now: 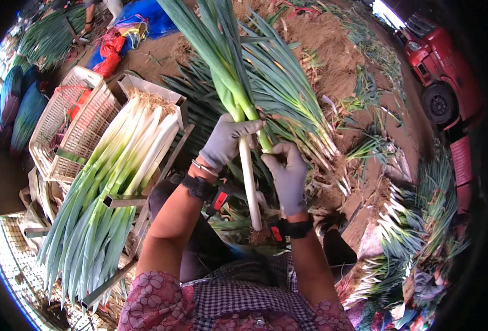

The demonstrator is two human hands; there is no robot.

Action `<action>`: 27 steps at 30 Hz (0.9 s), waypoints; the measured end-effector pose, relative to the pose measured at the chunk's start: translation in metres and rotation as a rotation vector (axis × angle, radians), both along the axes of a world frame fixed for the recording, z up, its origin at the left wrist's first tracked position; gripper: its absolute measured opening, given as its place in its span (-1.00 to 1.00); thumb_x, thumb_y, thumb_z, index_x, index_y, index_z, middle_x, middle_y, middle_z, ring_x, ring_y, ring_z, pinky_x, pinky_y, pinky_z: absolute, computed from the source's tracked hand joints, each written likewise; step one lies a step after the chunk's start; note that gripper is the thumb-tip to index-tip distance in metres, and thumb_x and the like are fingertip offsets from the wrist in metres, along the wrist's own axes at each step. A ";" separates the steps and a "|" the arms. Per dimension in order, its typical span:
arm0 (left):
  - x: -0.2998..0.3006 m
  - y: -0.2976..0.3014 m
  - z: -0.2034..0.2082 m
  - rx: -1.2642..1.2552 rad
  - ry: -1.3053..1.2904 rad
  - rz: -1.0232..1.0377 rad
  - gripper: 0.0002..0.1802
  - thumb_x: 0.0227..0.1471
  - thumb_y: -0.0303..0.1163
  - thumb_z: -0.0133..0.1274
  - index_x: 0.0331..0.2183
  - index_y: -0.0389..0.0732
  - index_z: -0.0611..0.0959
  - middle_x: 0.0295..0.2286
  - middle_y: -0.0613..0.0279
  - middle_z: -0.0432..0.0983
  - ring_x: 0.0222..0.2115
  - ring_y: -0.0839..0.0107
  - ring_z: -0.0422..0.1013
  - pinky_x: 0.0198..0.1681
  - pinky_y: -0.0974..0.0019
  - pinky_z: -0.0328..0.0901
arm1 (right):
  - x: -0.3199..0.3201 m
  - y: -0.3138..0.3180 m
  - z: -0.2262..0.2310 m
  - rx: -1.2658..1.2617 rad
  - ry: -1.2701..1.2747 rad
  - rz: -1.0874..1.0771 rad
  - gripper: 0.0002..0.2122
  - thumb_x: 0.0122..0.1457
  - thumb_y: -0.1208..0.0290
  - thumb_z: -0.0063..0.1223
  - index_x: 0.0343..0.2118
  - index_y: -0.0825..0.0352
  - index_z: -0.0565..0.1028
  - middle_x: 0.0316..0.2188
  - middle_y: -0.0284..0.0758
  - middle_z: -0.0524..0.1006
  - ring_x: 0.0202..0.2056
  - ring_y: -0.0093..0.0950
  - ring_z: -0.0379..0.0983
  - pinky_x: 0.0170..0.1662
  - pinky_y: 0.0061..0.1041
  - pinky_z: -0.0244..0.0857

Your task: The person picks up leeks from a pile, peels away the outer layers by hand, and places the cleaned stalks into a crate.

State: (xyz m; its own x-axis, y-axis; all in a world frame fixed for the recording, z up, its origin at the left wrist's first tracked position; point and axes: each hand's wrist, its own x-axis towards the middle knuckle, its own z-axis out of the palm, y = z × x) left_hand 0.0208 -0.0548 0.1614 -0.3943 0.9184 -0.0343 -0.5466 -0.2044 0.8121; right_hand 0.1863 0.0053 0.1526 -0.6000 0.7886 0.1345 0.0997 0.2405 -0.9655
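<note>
My left hand (224,142), in a grey glove, is closed round a long green onion (249,185) where its white shank meets the green leaves. The onion stands tilted, roots down by my right wrist and leaves reaching up past the top of the picture. Just right of the shank, my right hand (289,175), also gloved, pinches a green outer leaf of the same onion between thumb and fingers. To my left, a thick bundle of cleaned green onions (109,165) lies on a metal frame (124,201), white root ends at the far side.
More green onions with leaves (288,71) lie beyond my hands on brown soil (332,60). A cream plastic basket (70,124) stands far left, near blue-green net bundles (26,107). Several onion piles (401,220) lie at right, a red vehicle (448,71) behind. Another person's hand (88,26) shows far left.
</note>
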 end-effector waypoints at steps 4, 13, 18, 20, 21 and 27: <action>0.002 0.002 -0.003 -0.056 0.010 0.037 -0.82 -0.05 -0.40 0.18 -0.44 -0.31 0.54 -0.62 0.28 0.45 -0.70 0.52 0.35 -0.63 0.47 0.26 | -0.001 -0.008 0.005 0.539 -0.028 -0.079 -0.83 -0.10 0.62 0.14 -0.43 0.35 0.39 -0.44 -0.23 0.44 -0.39 -0.26 0.38 -0.30 -0.37 0.28; -0.001 0.006 -0.003 0.033 -0.093 0.083 -0.77 -0.08 -0.42 0.21 -0.39 -0.36 0.55 -0.59 0.26 0.46 -0.71 0.50 0.37 -0.64 0.47 0.30 | 0.002 0.000 0.011 0.539 -0.108 -0.022 -0.78 -0.09 0.63 0.15 -0.37 0.33 0.39 -0.39 -0.23 0.48 -0.36 -0.29 0.47 -0.28 -0.40 0.32; -0.001 0.007 -0.007 -0.011 -0.004 0.113 -0.76 -0.06 -0.35 0.20 -0.45 -0.34 0.55 -0.62 0.25 0.46 -0.72 0.51 0.36 -0.65 0.49 0.28 | 0.003 0.013 0.000 0.520 -0.154 -0.046 -0.83 -0.03 0.52 0.18 -0.39 0.30 0.39 -0.51 -0.37 0.48 -0.46 -0.59 0.43 -0.43 -0.63 0.26; -0.006 0.003 -0.007 -0.024 0.002 0.127 -0.73 -0.05 -0.29 0.19 -0.49 -0.31 0.54 -0.63 0.23 0.46 -0.72 0.52 0.35 -0.64 0.51 0.26 | 0.011 0.005 0.011 0.149 -0.068 -0.120 -0.88 0.07 0.41 0.11 -0.42 0.27 0.40 -0.58 -0.46 0.43 -0.58 -0.66 0.31 -0.54 -0.65 0.16; -0.012 0.002 -0.006 -0.012 0.043 0.133 -0.72 -0.04 -0.28 0.19 -0.49 -0.31 0.55 -0.65 0.25 0.46 -0.72 0.53 0.35 -0.65 0.52 0.26 | 0.019 0.009 0.008 -0.217 0.146 -0.106 -0.87 0.09 0.37 0.08 -0.37 0.27 0.40 -0.60 -0.48 0.39 -0.60 -0.68 0.24 -0.56 -0.67 0.12; -0.033 -0.008 -0.005 -0.056 0.151 0.205 -0.71 -0.04 -0.28 0.19 -0.51 -0.34 0.56 -0.70 0.27 0.42 -0.75 0.51 0.33 -0.64 0.47 0.26 | 0.115 0.012 -0.018 -0.373 -0.157 -0.069 -0.87 0.15 0.44 -0.10 -0.26 0.31 0.40 -0.48 -0.56 0.32 -0.56 -0.77 0.16 -0.49 -0.70 0.15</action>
State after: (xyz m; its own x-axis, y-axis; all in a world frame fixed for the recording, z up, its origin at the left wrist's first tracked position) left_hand -0.0123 -0.0632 0.1568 -0.5763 0.8172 -0.0097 -0.3706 -0.2507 0.8943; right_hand 0.3016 0.0169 0.1351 -0.5343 0.8053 -0.2569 0.2560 -0.1355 -0.9571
